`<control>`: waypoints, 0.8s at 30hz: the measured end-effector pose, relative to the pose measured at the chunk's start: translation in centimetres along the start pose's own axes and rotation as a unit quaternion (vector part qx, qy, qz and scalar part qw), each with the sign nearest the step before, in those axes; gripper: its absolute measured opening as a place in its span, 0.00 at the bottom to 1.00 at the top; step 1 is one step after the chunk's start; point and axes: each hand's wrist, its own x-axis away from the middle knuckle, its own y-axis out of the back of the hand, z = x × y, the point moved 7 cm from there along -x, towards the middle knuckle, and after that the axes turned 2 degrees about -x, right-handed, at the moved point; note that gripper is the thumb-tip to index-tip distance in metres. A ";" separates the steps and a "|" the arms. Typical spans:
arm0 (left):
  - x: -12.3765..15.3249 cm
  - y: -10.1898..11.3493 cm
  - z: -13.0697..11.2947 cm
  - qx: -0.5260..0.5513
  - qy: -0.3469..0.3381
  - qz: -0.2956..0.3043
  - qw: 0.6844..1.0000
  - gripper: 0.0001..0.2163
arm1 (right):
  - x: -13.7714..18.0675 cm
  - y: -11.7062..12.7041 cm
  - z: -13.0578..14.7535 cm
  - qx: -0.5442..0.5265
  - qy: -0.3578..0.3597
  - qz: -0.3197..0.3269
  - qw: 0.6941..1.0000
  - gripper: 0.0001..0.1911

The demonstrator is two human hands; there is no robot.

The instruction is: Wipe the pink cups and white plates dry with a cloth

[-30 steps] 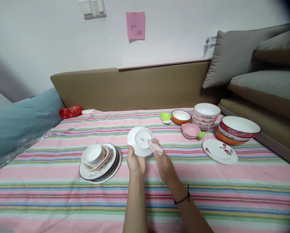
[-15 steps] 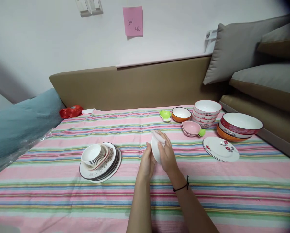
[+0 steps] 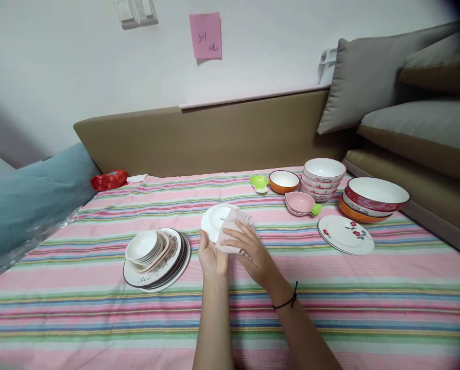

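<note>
My left hand (image 3: 213, 259) supports a small white plate (image 3: 210, 221) from below, its thumb at the near rim. A small blue mark shows on the plate's upward face. My right hand (image 3: 249, 249) presses a thin white tissue (image 3: 229, 239) against the plate, fingers bent over it. The tissue covers the plate's right part. Left of my hands stands a stack of large plates (image 3: 168, 275) with small white bowls (image 3: 142, 245) on top.
To the right stand pink leaf-shaped dishes (image 3: 300, 202), a green dish (image 3: 259, 183), an orange bowl (image 3: 284, 180), stacked white bowls (image 3: 324, 169), larger bowls (image 3: 378, 192) and flowered plates (image 3: 343, 232). A red packet (image 3: 110, 180) lies at the far left on the striped cloth (image 3: 99, 318).
The plate has turned from nearly edge-on to face upward toward me. Both hands have shifted left, and the tissue is now spread over the plate's right side.
</note>
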 end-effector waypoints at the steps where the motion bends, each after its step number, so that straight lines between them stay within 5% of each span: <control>1: -0.1 0.0 -0.1 0.005 -0.006 -0.003 1.000 0.23 | 0.1 0.3 -0.2 -0.008 -0.004 -0.010 1.000 0.19; 6: -0.3 -0.3 -0.1 0.005 -0.035 -0.009 0.999 0.22 | 0.3 1.8 -1.8 -0.102 -0.075 -0.161 0.979 0.22; 12: 0.5 -0.7 2.5 -0.143 0.058 0.022 0.988 0.20 | 1.4 3.5 -5.7 -0.194 -0.206 -0.326 0.902 0.28; 15: 0.6 -0.6 3.2 -0.222 0.044 0.049 0.973 0.17 | 1.7 4.7 -6.2 -0.138 -0.206 -0.330 0.911 0.25; 20: 0.5 -0.2 3.4 -0.358 -0.004 0.065 0.931 0.21 | 0.9 4.7 -4.4 0.011 -0.161 -0.246 0.956 0.21; 24: 0.6 -0.5 1.3 -0.520 -0.131 0.032 0.844 0.23 | 0.7 3.8 -4.3 0.024 -0.193 -0.235 0.952 0.22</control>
